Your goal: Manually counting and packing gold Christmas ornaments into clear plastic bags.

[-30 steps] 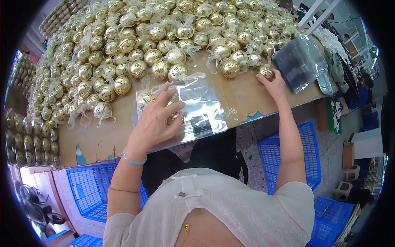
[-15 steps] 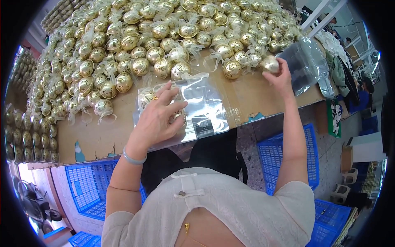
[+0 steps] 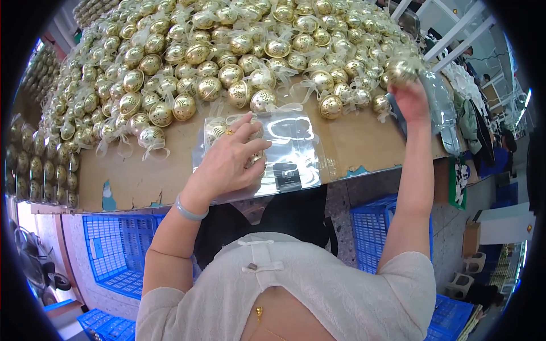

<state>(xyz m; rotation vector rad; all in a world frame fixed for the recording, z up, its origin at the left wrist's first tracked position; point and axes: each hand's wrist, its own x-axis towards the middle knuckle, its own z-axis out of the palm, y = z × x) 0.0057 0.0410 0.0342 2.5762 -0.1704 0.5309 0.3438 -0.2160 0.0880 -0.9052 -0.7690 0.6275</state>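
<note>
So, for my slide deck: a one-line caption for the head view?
Left hand presses a clear bag; right hand lifts a gold ball.

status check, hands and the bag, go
Left hand pressed flat on clear plastic bag, open. Right hand raised, gripping gold ball. Pile of gold balls crowds the cardboard behind.

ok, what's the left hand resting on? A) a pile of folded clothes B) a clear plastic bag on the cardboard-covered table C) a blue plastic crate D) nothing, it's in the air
B: the left hand lies flat on the clear plastic bag on the cardboard-covered table, while the right hand lifts a gold metal ball.
</note>
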